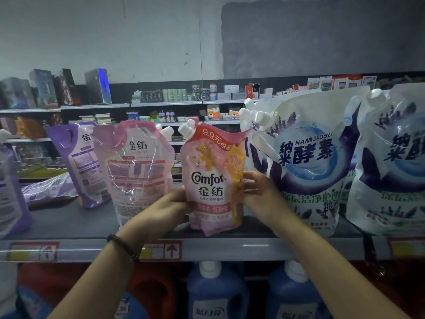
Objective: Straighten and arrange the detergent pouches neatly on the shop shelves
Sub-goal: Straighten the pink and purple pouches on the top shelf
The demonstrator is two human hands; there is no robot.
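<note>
A pink Comfort pouch with a white cap stands upright on the grey shelf, front label facing me. My left hand grips its left edge and my right hand grips its right edge. To its left stands a pink pouch with its back label showing, then a purple pouch leaning. Another purple pouch lies flat behind them. Large white lavender pouches stand at the right, with one more at the frame's edge.
A purple pouch is cut off at the far left. Price tags run along the shelf's front rail. Blue detergent bottles stand on the shelf below. Farther shelves behind hold boxes and small goods.
</note>
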